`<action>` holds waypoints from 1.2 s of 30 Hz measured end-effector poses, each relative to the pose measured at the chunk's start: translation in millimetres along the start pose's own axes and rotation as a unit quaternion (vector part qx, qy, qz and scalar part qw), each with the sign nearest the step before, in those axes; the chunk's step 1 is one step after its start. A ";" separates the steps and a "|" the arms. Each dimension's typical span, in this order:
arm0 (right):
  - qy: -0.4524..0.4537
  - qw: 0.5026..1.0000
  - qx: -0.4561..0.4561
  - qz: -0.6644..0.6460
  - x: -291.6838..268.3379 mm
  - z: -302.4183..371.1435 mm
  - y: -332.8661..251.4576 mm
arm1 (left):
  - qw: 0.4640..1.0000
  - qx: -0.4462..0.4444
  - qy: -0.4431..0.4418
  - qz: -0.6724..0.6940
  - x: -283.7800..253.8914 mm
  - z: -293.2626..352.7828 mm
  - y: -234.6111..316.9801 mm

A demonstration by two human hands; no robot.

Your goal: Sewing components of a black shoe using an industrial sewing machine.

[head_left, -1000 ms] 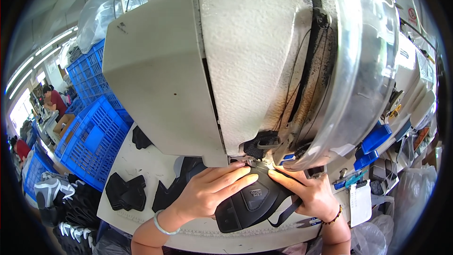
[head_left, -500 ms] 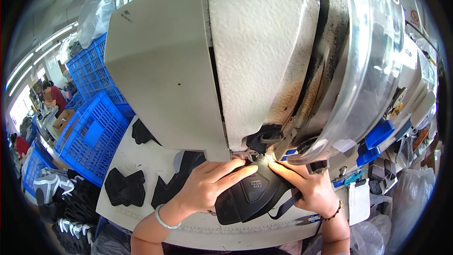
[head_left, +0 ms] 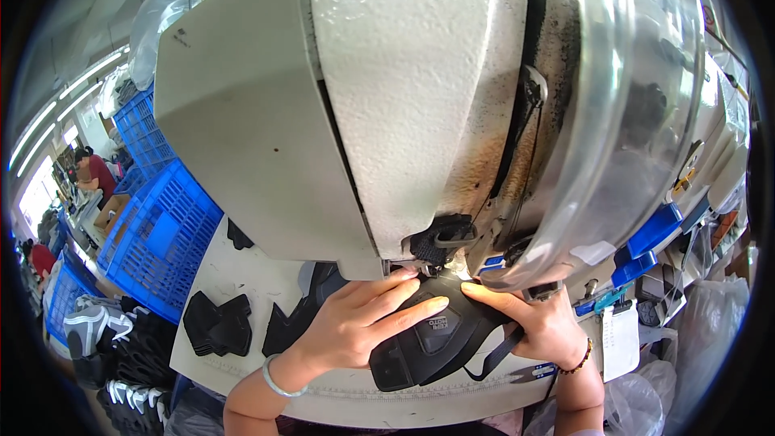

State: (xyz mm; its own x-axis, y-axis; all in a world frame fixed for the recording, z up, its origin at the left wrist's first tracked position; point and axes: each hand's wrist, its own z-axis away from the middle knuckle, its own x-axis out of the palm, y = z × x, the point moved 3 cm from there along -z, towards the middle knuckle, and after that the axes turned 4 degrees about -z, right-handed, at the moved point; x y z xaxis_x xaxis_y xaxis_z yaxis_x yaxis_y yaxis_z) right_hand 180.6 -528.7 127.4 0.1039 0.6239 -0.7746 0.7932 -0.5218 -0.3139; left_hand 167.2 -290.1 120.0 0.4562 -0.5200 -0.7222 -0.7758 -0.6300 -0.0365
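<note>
A black padded piece (head_left: 420, 351) with a pale printed patch lies under the head of a white sewing machine (head_left: 387, 113). My left hand (head_left: 347, 319) rests on its left side, fingers stretched out and pressing from above, fingertips close to the lit needle area. On the right, my right hand (head_left: 541, 323) grips the piece's edge, forefinger stretched along the top and the other fingers partly hidden. A narrow black strap (head_left: 492, 355) loops down beside my right palm. The needle itself is hard to make out.
Stacked black cut pieces (head_left: 216, 323) lie on the white table (head_left: 331, 404), left of my arm. Blue crates (head_left: 161, 234) stand beyond, near grey-and-black items (head_left: 93, 327). A clear plastic guard (head_left: 597, 169) curves down on the right, near blue holders (head_left: 646, 242). Two people work far left.
A lever now shows in the machine's slot where none was visible before. The view has shifted slightly. Both hands stay on the black piece, which has barely moved.
</note>
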 end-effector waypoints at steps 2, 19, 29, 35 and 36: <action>-0.015 1.000 0.024 -0.014 0.8 0.1 2.2 | 1.000 0.001 0.002 -0.002 0.2 -1.1 0.6; 0.045 0.996 0.021 0.075 21.7 5.4 -44.9 | 0.970 -0.050 -0.143 -0.189 -18.4 -18.6 54.6; 0.092 0.987 0.089 0.096 40.6 6.6 -78.4 | 0.990 0.038 0.053 -0.121 -0.1 -3.2 14.8; 0.082 0.976 0.152 -0.134 -6.2 23.3 -32.9 | 0.988 0.053 0.064 -0.129 3.5 -2.2 13.5; 0.151 0.980 0.126 -0.020 -10.1 19.6 -26.0 | 0.987 0.061 0.077 -0.124 3.4 -2.4 13.8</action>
State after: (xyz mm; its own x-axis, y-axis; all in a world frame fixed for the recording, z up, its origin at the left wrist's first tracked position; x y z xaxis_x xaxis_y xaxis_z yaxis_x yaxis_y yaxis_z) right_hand 147.1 -532.9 132.6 0.2798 0.7705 -0.5728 0.6310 -0.5973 -0.4951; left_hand 159.1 -302.0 118.7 0.6923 -0.4459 -0.5674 -0.6745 -0.6794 -0.2890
